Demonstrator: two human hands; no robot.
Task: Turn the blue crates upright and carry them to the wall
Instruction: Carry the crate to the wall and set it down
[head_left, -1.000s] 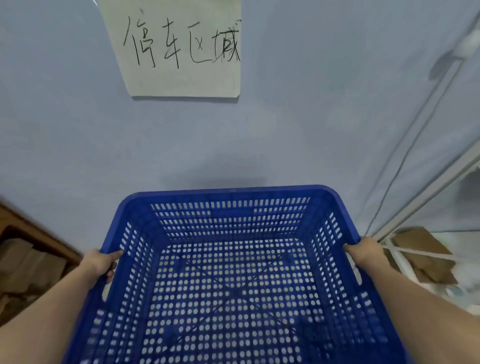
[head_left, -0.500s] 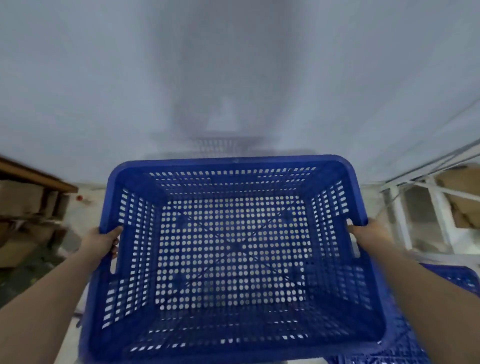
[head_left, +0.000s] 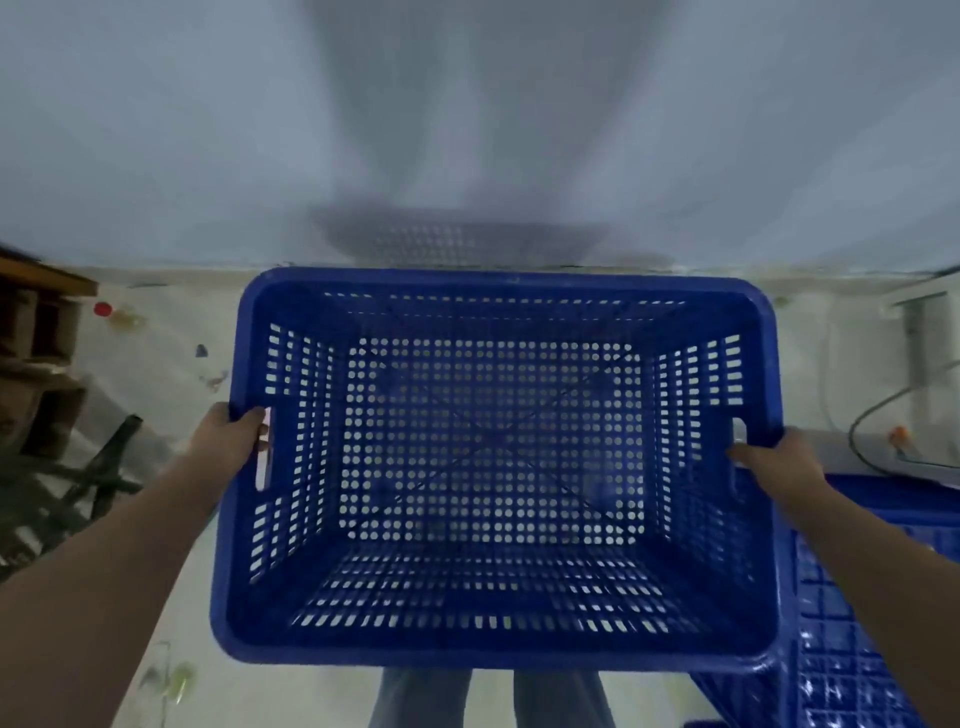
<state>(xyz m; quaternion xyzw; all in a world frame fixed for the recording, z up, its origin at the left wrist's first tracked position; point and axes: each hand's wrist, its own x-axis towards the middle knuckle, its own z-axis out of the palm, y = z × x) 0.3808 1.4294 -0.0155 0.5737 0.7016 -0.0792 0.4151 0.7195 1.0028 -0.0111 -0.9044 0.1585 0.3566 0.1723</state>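
Note:
I hold a perforated blue crate (head_left: 493, 639) upright and open side up, in front of me, its far rim close to the foot of the pale wall (head_left: 467, 104). My left hand (head_left: 228, 439) grips its left handle slot, and my right hand (head_left: 774, 457) grips the right one. The crate is empty. Whether it touches the floor is not visible. A second blue crate (head_left: 852, 597) sits on the floor at my lower right, partly hidden behind my right arm.
Wooden pallets (head_left: 36, 353) and dark green strips (head_left: 88, 483) lie at the left. A red cap (head_left: 103, 309) and scraps litter the pale floor (head_left: 171, 364). A white frame (head_left: 919, 322) and a cable (head_left: 872, 415) stand at the right. My legs (head_left: 488, 699) show below the crate.
My view has tilted down from the wall sign to the floor. The crate has dropped lower toward the base of the wall, and both hands keep their hold.

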